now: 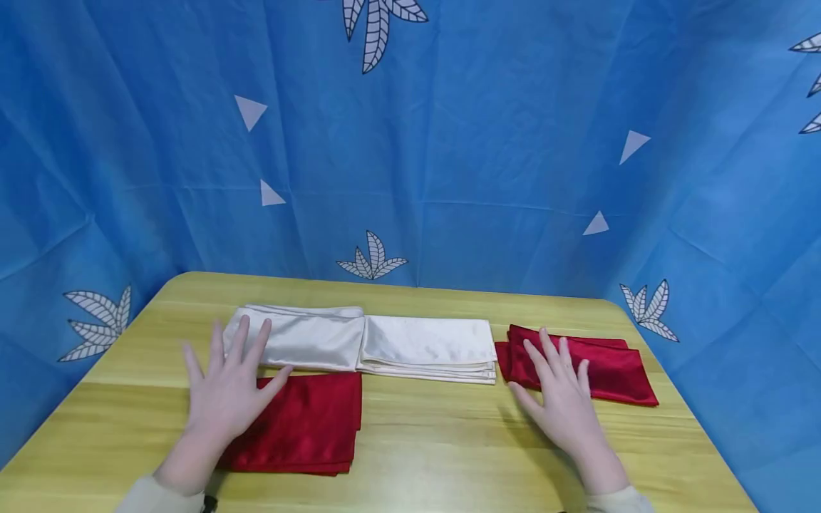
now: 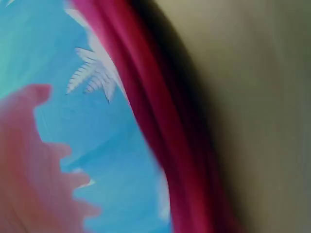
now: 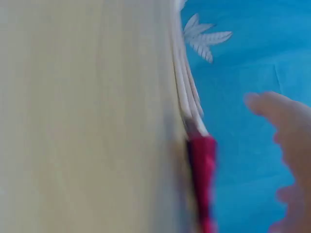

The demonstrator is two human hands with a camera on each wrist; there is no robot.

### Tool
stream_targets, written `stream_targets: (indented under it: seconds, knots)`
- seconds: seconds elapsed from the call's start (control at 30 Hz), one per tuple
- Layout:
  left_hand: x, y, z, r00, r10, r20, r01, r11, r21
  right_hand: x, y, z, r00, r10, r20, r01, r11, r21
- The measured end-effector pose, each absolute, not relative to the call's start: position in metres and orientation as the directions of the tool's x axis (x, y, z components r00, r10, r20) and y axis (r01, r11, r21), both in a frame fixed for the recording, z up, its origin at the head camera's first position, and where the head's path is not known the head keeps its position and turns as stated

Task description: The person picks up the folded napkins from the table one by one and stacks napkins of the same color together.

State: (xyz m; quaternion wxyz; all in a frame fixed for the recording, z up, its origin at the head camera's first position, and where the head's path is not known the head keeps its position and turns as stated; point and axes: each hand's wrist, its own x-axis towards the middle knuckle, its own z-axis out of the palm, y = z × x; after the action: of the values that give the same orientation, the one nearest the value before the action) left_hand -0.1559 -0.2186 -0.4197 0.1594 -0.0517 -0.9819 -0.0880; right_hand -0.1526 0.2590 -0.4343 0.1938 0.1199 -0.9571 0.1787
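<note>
My left hand (image 1: 224, 392), fingers spread, is over the left edge of a folded red satin cloth (image 1: 308, 420) at the front left. Its fingertips overlap the left folded white satin cloth (image 1: 308, 342) behind. On the right, my right hand (image 1: 564, 410) has its fingers spread in front of a second folded red cloth (image 1: 609, 363), hiding part of it. Another folded white cloth (image 1: 426, 342) lies in the middle, side by side with the left white one. Neither hand holds anything. In the left wrist view the red cloth (image 2: 160, 107) shows edge-on and blurred.
All the cloths lie on a light wooden table (image 1: 436, 442) with rounded back corners. A blue curtain (image 1: 487, 142) printed with white leaves and triangles encloses the back and both sides.
</note>
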Motion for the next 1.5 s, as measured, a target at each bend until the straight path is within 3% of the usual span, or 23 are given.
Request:
stream_targets:
  seconds: [0.1, 0.23, 0.37, 0.47, 0.67, 0.97, 1.17, 1.5]
  knots:
    - [-0.15, -0.219, -0.429, -0.953, 0.065, 0.297, 0.151, 0.949, 0.278, -0.157, 0.246, -0.446, -0.865, -0.144, 0.481, -0.401, 0.775, -0.489]
    - [-0.138, -0.222, -0.445, -0.966, 0.073, 0.248, 0.203, 0.807, 0.554, -0.158, 0.222, -0.462, -0.863, -0.165, 0.477, -0.488, 0.515, -0.705]
    - [-0.125, -0.228, -0.455, -0.966, 0.036, 0.255, 0.223, 0.608, 0.762, -0.156, 0.196, -0.474, -0.902, -0.256, 0.347, -0.41, 0.26, -0.874]
    - [-0.118, -0.237, -0.46, -0.96, 0.008, 0.281, 0.248, 0.497, 0.832, -0.153, 0.176, -0.473, -0.906, -0.352, 0.236, -0.315, 0.188, -0.93]
    - [-0.116, -0.259, -0.46, -0.926, 0.078, 0.368, 0.373, 0.32, 0.871, -0.156, 0.131, -0.476, -0.857, -0.46, 0.234, -0.398, 0.3, -0.867]
    - [-0.119, -0.288, -0.456, -0.967, -0.093, 0.236, 0.176, 0.424, 0.888, -0.166, 0.077, -0.474, -0.743, -0.618, 0.258, -0.602, 0.449, -0.66]
    - [-0.13, -0.291, -0.457, -0.96, -0.201, 0.197, 0.075, 0.493, 0.867, -0.174, 0.074, -0.471, -0.729, -0.62, 0.29, -0.643, 0.476, -0.6]
    - [-0.13, -0.295, -0.456, -0.983, -0.145, 0.111, -0.007, 0.637, 0.771, -0.173, 0.074, -0.472, -0.653, -0.675, 0.342, -0.724, 0.426, -0.542]
